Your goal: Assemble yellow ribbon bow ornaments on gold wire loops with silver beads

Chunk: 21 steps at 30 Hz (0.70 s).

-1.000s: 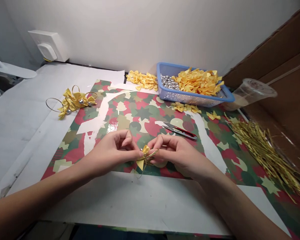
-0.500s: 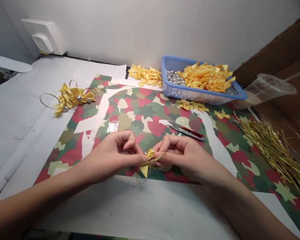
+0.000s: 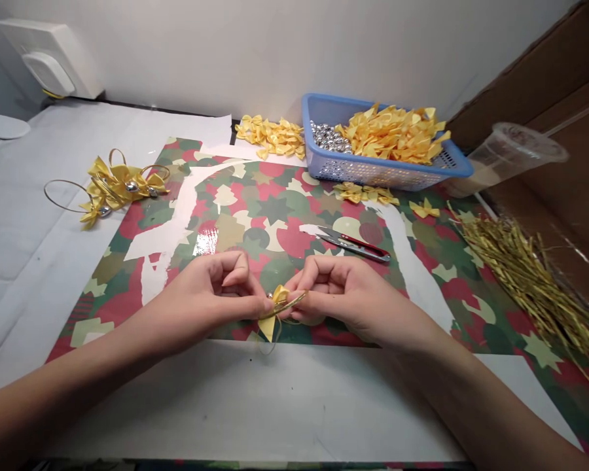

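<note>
Nearer the person than the blue perforated basket (image 3: 392,170), and to its left, a yellow satin bow (image 3: 267,329) with a looped gold cord (image 3: 292,303) sits between two hands. The left hand (image 3: 220,288) has thumb and forefinger pinched shut on the bow's left edge, other fingers curled in. The right hand (image 3: 334,291) pinches the cord at the bow's right, its fingers folded too; its exact fingertip contact is partly hidden. Just in front of the basket lie loose bows (image 3: 366,193), then, further forward, thread snips (image 3: 356,245). Well to its left rests a cluster of corded bows (image 3: 120,183) with silver balls; to its right front, a gold cord bundle (image 3: 525,281).
</note>
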Tool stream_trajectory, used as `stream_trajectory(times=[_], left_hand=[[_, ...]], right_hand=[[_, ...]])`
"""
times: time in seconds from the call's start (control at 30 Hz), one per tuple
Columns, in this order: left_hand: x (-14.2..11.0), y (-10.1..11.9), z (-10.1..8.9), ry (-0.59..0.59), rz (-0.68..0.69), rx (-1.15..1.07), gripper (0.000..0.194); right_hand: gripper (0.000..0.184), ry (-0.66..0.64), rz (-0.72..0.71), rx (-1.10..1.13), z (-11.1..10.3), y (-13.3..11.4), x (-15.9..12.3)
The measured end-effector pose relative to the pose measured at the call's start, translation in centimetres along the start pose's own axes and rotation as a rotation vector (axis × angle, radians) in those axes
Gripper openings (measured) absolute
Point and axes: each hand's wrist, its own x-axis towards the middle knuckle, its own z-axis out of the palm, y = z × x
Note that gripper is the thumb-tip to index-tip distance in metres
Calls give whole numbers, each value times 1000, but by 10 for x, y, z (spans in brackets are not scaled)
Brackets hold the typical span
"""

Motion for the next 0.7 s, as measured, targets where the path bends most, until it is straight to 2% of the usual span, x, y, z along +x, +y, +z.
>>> stream_trajectory(times=[0.43,0.7], left_hand=[[1,-7,-1,-23,37,84,45],[-1,-7,1,-36,13,102,43]], right_hand=[[15,23,41,-150,3,0,1],[15,34,7,-342,5,5,3]])
